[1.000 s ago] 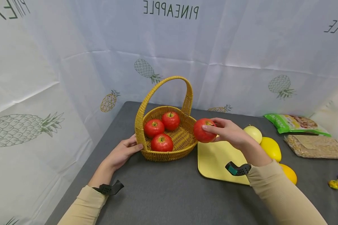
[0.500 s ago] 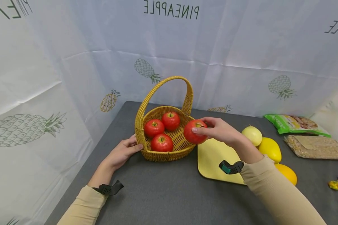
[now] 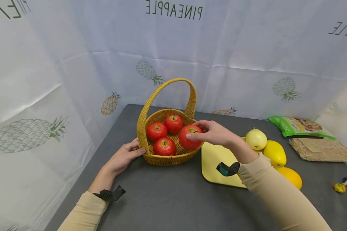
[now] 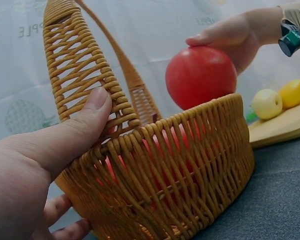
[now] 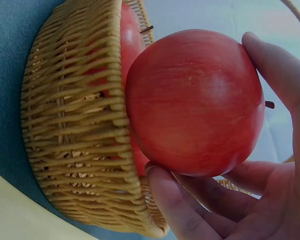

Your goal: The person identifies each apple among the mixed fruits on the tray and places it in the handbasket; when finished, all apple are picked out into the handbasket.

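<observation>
My right hand (image 3: 217,131) holds a red apple (image 3: 188,141) by its sides, thumb on one side and fingers on the other. In the left wrist view that apple (image 4: 200,77) overlaps the far rim of the yellow wicker basket (image 3: 167,161). The right wrist view has the apple (image 5: 195,105) right at the rim, stem toward the palm. Three more red apples (image 3: 164,146) lie inside the basket. At the basket's left end, my left hand (image 3: 122,159) grips the wall by the handle's foot, thumb (image 4: 90,115) on top and fingers below.
Right of the basket lies a yellow board (image 3: 219,165). Beside it are a pale round fruit (image 3: 256,139), a yellow fruit (image 3: 274,153) and an orange-yellow one (image 3: 289,177). Farther right are a green packet (image 3: 302,126), a clear bag of grain (image 3: 321,149) and lollipops (image 3: 339,188). A pineapple-print curtain hangs behind.
The right hand has carried the apple leftward from beside the basket to over its right part. The left hand keeps its grip on the basket, which stays in place.
</observation>
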A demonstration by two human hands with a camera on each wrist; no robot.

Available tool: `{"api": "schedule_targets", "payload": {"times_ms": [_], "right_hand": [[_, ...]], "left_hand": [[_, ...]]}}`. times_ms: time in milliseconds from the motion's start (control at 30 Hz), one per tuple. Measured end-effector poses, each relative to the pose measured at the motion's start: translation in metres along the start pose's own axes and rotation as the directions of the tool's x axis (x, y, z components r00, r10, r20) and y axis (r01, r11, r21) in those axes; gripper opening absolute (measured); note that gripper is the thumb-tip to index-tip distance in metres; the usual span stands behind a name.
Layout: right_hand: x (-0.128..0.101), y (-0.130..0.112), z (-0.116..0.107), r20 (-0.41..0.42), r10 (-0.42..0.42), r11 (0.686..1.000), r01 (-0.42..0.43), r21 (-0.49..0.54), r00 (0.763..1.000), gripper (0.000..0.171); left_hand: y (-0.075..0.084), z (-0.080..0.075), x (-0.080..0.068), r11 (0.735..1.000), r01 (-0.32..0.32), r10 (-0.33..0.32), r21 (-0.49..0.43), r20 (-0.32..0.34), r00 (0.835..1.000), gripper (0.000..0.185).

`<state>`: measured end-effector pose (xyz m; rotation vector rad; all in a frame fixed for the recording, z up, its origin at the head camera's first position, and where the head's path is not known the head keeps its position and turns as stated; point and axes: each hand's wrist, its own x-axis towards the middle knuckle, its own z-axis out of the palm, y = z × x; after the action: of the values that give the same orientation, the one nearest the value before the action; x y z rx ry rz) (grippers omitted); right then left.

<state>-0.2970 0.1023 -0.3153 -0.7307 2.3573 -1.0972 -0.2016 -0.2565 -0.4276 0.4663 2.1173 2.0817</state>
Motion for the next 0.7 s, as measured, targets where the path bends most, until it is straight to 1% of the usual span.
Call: {"api": "schedule_targets", "payload": {"times_ms": [167, 267, 467, 600, 700], "right_hand": [[0.003, -0.004, 0.003, 0.022, -0.002, 1.0, 0.001, 0.006, 1.0, 0.062], [0.007, -0.005, 0.005, 0.029, 0.007, 1.0, -0.007, -0.008, 1.0, 0.061], [0.013, -0.007, 0.007, 0.042, 0.01, 0.995, -0.006, -0.096, 0.999, 0.061], [0.017, -0.009, 0.005, 0.068, 0.006, 0.99, 0.004, -0.144, 0.998, 0.064], [0.02, -0.011, 0.003, 0.088, 0.024, 0.986, -0.009, -0.166, 0.996, 0.068]], "left_hand": [[0.001, 0.001, -0.001, 1.0, -0.005, 0.005, -0.008, 0.001, 1.0, 0.049], [0.002, 0.001, -0.001, 1.0, -0.012, 0.012, -0.013, 0.005, 1.0, 0.045], [0.001, 0.001, -0.001, 1.0, -0.02, 0.02, -0.016, 0.012, 1.0, 0.037], [0.001, 0.0, -0.001, 1.0, -0.018, 0.018, -0.016, 0.006, 1.0, 0.038], [0.0, 0.001, -0.001, 1.0, -0.016, 0.016, -0.017, 0.005, 1.0, 0.039]]}}
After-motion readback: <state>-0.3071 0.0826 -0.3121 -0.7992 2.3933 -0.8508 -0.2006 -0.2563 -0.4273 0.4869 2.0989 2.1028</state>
